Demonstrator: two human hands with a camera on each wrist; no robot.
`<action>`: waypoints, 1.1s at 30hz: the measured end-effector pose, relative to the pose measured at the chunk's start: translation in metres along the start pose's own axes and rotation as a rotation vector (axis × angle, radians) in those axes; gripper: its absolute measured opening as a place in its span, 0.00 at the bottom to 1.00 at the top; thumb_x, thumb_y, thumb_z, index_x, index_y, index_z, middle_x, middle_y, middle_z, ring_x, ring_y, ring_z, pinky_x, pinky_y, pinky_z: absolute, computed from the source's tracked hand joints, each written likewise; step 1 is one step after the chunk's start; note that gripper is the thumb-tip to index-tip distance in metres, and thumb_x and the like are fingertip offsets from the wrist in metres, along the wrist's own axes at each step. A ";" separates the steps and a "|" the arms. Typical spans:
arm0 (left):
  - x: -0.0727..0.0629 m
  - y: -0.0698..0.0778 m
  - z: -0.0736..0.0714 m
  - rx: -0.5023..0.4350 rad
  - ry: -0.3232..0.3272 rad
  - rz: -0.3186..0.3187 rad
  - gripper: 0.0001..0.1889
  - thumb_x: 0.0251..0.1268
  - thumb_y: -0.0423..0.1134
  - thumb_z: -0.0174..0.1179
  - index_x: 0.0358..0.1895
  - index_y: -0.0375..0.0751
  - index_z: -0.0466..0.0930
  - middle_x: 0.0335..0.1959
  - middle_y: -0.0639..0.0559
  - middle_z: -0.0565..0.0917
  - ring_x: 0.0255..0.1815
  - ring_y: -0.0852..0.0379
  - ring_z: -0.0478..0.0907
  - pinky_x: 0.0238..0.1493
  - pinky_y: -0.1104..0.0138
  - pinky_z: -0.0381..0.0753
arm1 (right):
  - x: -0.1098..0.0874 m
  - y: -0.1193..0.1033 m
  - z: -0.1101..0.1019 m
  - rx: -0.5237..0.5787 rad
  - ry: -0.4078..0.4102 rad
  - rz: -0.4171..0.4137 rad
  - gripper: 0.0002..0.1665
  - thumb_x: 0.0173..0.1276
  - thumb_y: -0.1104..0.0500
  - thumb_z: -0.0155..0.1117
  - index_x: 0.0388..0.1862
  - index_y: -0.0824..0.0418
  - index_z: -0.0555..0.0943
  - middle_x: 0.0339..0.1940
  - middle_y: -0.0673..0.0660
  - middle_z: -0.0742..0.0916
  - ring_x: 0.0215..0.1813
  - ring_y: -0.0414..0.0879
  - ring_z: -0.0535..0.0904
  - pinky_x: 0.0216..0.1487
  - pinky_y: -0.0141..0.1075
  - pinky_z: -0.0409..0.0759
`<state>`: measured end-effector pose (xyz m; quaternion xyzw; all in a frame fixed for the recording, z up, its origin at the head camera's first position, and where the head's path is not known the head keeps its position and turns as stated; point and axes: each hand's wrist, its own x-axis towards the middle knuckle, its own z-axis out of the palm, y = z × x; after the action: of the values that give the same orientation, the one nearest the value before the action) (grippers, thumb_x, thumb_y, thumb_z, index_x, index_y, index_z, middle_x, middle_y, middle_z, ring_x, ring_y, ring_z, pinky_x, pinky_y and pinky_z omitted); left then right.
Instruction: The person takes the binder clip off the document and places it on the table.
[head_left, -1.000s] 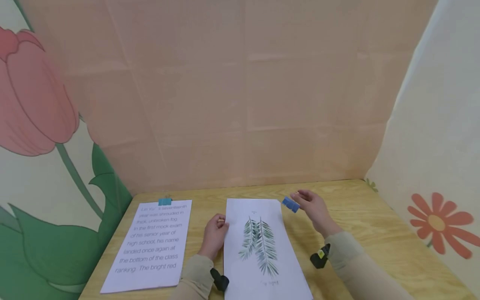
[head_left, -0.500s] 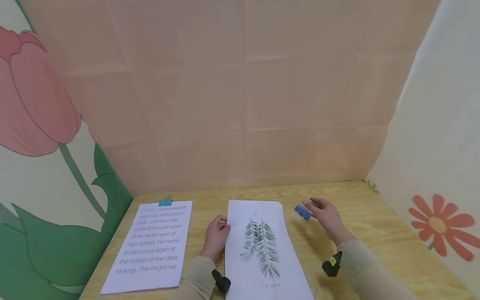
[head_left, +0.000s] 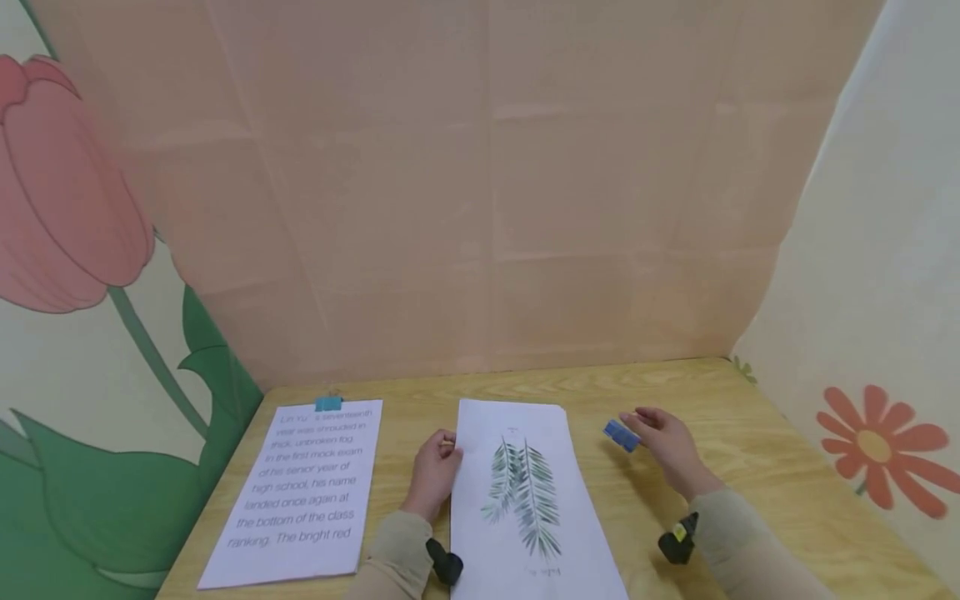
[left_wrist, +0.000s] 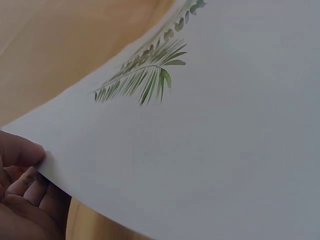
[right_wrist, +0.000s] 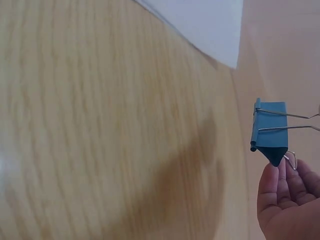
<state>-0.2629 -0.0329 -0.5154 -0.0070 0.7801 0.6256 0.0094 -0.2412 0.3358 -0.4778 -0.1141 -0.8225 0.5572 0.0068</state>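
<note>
My left hand point(head_left: 433, 477) pinches the left edge of a white sheet point(head_left: 517, 542) printed with green palm fronds. In the left wrist view, the thumb point(left_wrist: 22, 150) lies on top of that sheet point(left_wrist: 200, 150) and the other fingers curl beneath it. To the right of the paper, my right hand point(head_left: 671, 454) holds a blue binder clip point(head_left: 622, 435) above the table. The right wrist view shows the fingers at one wire handle of the binder clip point(right_wrist: 272, 122). Its other handle lies folded against the blue body, and nothing is between its jaws.
Farther left on the wooden table point(head_left: 408, 400) lies a stack of printed text pages point(head_left: 300, 500) with a teal binder clip point(head_left: 328, 404) on its top edge. A pinkish cloth backdrop point(head_left: 487, 208) stands behind the table, with flower-printed panels either side.
My right hand has moved right and a little toward me, taking the blue binder clip away from the sheet's top right corner. My left hand keeps its pinch on the sheet.
</note>
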 end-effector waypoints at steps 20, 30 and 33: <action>-0.001 -0.003 0.013 0.038 0.018 -0.007 0.06 0.69 0.25 0.57 0.47 0.33 0.77 0.35 0.43 0.86 0.32 0.52 0.81 0.33 0.63 0.79 | 0.000 0.034 -0.025 -0.076 0.027 0.040 0.50 0.80 0.40 0.57 0.76 0.80 0.57 0.72 0.78 0.70 0.68 0.66 0.74 0.58 0.39 0.81; -0.003 -0.004 0.018 0.092 0.036 -0.013 0.06 0.70 0.26 0.57 0.47 0.34 0.78 0.37 0.43 0.86 0.33 0.52 0.80 0.34 0.60 0.80 | -0.004 0.035 -0.031 -0.078 0.030 0.091 0.57 0.76 0.33 0.57 0.77 0.80 0.56 0.74 0.78 0.68 0.70 0.66 0.71 0.60 0.43 0.80; -0.003 -0.004 0.021 0.111 0.046 -0.033 0.06 0.70 0.27 0.58 0.47 0.34 0.78 0.38 0.44 0.85 0.33 0.52 0.79 0.34 0.59 0.80 | -0.004 0.035 -0.031 -0.081 0.028 0.100 0.57 0.76 0.32 0.56 0.77 0.80 0.55 0.75 0.78 0.67 0.71 0.67 0.70 0.64 0.47 0.77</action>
<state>-0.2599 -0.0136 -0.5238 -0.0336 0.8133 0.5808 0.0018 -0.2262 0.3761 -0.4979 -0.1629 -0.8374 0.5216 -0.0139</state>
